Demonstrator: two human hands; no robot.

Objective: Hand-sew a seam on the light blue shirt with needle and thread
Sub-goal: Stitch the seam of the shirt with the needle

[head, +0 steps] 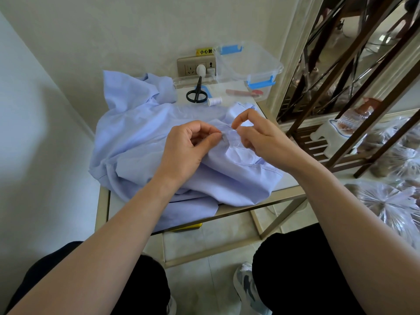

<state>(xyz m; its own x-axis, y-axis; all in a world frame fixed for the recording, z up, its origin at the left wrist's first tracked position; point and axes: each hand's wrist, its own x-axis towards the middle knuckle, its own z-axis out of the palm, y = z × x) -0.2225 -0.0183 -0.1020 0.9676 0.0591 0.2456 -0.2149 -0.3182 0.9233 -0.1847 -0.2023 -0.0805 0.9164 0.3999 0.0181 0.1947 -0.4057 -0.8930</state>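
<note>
A light blue shirt [141, 142] lies heaped on a table [272, 201]. At the shirt's seam the left hand [188, 144] pinches a fold; the right hand [261, 135], just beside, pinches the needle [234, 128] (barely visible). Scissors [196, 93] lie behind the shirt.

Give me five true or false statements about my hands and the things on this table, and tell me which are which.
1. The left hand pinches a fold of the light blue shirt. True.
2. The black scissors lie on top of the shirt. False: they lie beyond it, near the wall socket.
3. The right hand pinches the needle at the fabric. True.
4. The thread spool is red. False: it is white, and it lies beside the scissors.
5. The clear box has blue latches. True.
</note>
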